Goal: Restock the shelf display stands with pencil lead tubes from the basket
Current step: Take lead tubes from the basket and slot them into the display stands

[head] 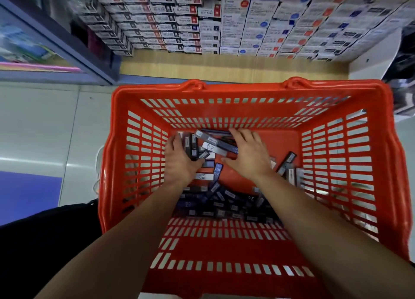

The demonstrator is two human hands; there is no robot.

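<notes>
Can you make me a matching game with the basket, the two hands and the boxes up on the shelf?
Things:
1. basket
2. left hand
3. right hand
4. boxes

Clues:
A. stacked on the shelf
B. grips a bunch of tubes
C. red
D. fingers spread flat over tubes

Pairs: 1-C, 2-B, 3-D, 4-A

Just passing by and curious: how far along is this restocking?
Early, it seems. No filled display stand is in view, only stacked boxes on the shelf. The left hand grips a bunch of lead tubes; the right hand rests flat on others. Many more tubes litter the red basket, so most is left.
</notes>
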